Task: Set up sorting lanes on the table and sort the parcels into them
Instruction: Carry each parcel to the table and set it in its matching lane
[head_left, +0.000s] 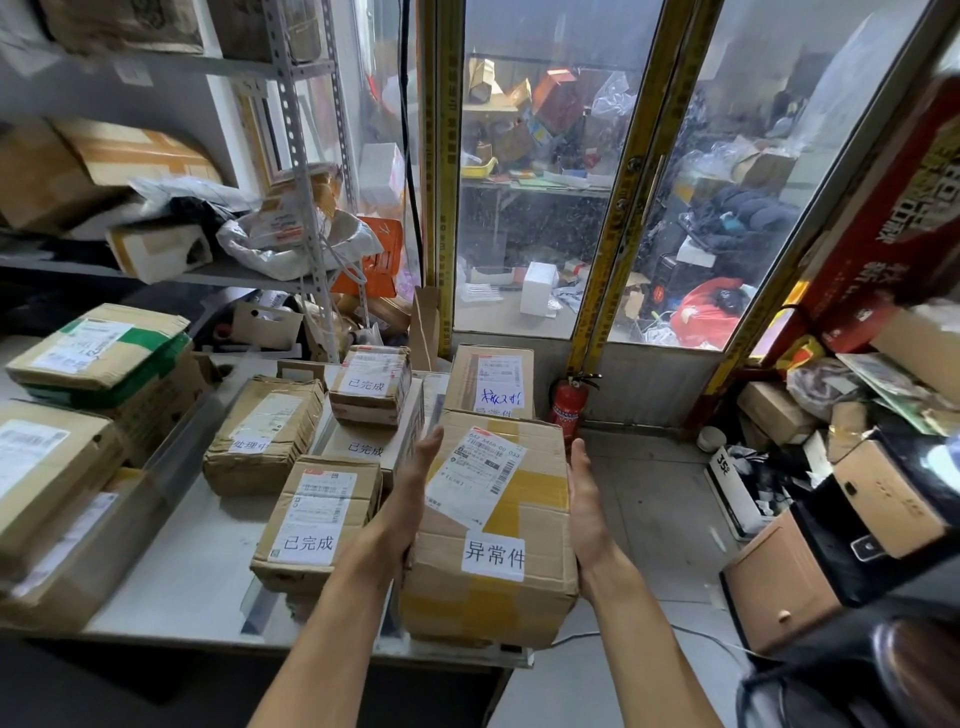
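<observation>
Hands (415, 488) (587, 499) flat against parcel (493, 525) sides, forearms outstretched.

A large parcel (488, 525) sits at the right edge of the tabletop (192, 577), between the left hand (415, 483) and the right hand (589, 499), each flat against one side; just left of it lies a smaller parcel (319, 519); behind that, a bundled parcel (265, 434) and a small box (370, 384) stacked on a flat one (363, 447); behind the large parcel stands another box (491, 382); a fire extinguisher (569, 402) stands on the floor to its right; shelves (156, 208) rise at the left rear.
</observation>
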